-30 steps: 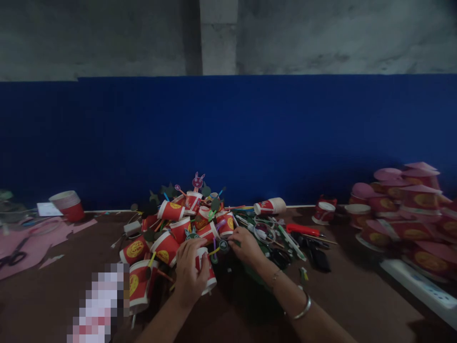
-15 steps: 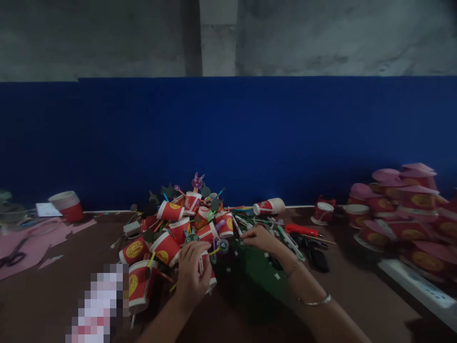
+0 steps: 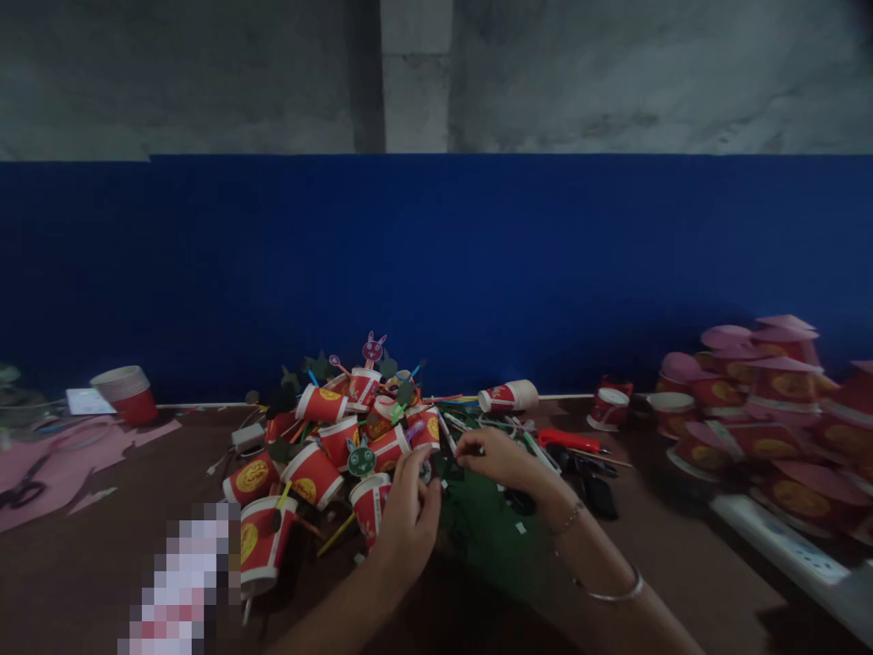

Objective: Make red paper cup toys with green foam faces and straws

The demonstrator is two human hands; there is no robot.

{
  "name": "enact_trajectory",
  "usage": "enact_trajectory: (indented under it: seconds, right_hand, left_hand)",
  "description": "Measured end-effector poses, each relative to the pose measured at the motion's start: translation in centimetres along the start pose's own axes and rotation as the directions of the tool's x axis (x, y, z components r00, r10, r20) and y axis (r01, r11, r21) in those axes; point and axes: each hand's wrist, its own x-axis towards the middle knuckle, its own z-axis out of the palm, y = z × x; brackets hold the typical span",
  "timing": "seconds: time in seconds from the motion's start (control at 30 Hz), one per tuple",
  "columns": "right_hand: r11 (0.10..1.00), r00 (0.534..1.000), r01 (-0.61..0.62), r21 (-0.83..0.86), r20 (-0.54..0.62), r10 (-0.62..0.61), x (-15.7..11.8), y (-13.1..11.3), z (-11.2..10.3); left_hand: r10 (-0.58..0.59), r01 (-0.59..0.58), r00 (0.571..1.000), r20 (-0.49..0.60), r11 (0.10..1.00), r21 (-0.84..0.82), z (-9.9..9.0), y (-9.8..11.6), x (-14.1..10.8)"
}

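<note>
My left hand [image 3: 409, 518] is curled beside a red paper cup [image 3: 370, 509] with a green rabbit face [image 3: 361, 459] above it. Its fingertips are near a small round piece [image 3: 426, 471]; whether they grip it is unclear. Just to the right, my right hand [image 3: 495, 459] has its thumb and fingers pinched together over the dark green paper [image 3: 487, 528]. What the pinch holds is too small and dark to make out. Red cups with yellow prints, straws and animal-face cutouts are heaped left of my hands.
Stacked cups [image 3: 129, 396], pink paper [image 3: 68, 455] and scissors [image 3: 24, 487] lie at left. Right of my hands are a red-handled tool [image 3: 573, 441] and a black object [image 3: 600, 496]. Farther right stand a power strip [image 3: 784, 537] and pink-topped cups [image 3: 784, 387].
My left hand has moved right, away from the heap and closer to my right hand, uncovering the cup under the green rabbit face. The view has shifted slightly.
</note>
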Motion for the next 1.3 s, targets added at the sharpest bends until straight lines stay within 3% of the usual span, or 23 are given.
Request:
enact_trajectory:
  seconds: [0.1, 0.17, 0.2, 0.3, 0.43, 0.63, 0.77, 0.97, 1.03, 1.1, 1.2, 1.3]
  right_hand:
    - [0.994, 0.997, 0.061, 0.095, 0.034, -0.065, -0.3, -0.3, -0.8]
    - [0.998, 0.998, 0.026, 0.064, 0.05, -0.029, -0.5, 0.1, -1.4]
    - [1.0, 0.999, -0.023, 0.003, 0.049, 0.023, -0.6, 0.5, -1.6]
    - [0.955, 0.977, -0.208, -0.21, -0.001, 0.212, -1.0, 2.4, -1.9]
    - [0.841, 0.909, -0.41, -0.354, -0.076, 0.411, -2.0, 5.2, -0.8]
    - [0.801, 0.876, -0.482, -0.354, -0.164, 0.454, -3.3, 6.2, 1.1]
    - [0.875, 0.898, -0.434, -0.214, -0.182, 0.401, -3.4, 6.6, 0.7]
    - [0.927, 0.911, -0.309, 0.215, -0.214, 0.353, -2.1, 7.1, 1.0]
    - [0.897, 0.92, -0.213, 0.388, -0.23, 0.318, -1.6, 6.5, 2.4]
    - [0.673, 0.921, -0.047, 0.738, -0.23, 0.316, -1.4, 5.7, 4.2]
    - [0.61, 0.941, -0.018, 0.792, -0.193, 0.278, -1.6, 4.2, 6.5]
    - [0.609, 0.957, -0.006, 0.793, -0.172, 0.233, -2.2, 3.1, 7.5]
  left_hand:
    - [-0.2, 0.194, 0.98, -0.008, 0.959, -0.206, 2.7, 0.0, 1.1]
    - [-0.379, 0.362, 0.925, 0.03, 0.853, -0.377, 4.5, -0.3, 1.4]
    - [-0.41, 0.39, 0.911, 0.039, 0.83, -0.4, 5.3, -0.6, 1.4]
    - [-0.45, 0.427, 0.891, 0.056, 0.791, -0.438, 7.0, -1.3, 0.8]
    - [-0.49, 0.461, 0.869, 0.064, 0.755, -0.466, 7.5, -2.3, -0.2]
    - [-0.497, 0.43, 0.868, 0.013, 0.737, -0.521, 7.1, -2.8, 0.2]
    - [-0.493, 0.398, 0.87, -0.02, 0.726, -0.56, 7.0, -3.1, 0.8]
    - [-0.496, 0.374, 0.868, -0.033, 0.696, -0.613, 6.8, -3.7, 1.6]
    - [-0.5, 0.368, 0.865, -0.045, 0.692, -0.621, 6.7, -3.9, 1.8]
    - [-0.512, 0.375, 0.857, -0.049, 0.687, -0.623, 6.8, -4.2, 2.0]
    - [-0.52, 0.377, 0.852, -0.066, 0.695, -0.612, 6.8, -4.7, 1.9]
    - [-0.522, 0.37, 0.847, -0.103, 0.717, -0.59, 6.9, -5.0, 1.7]
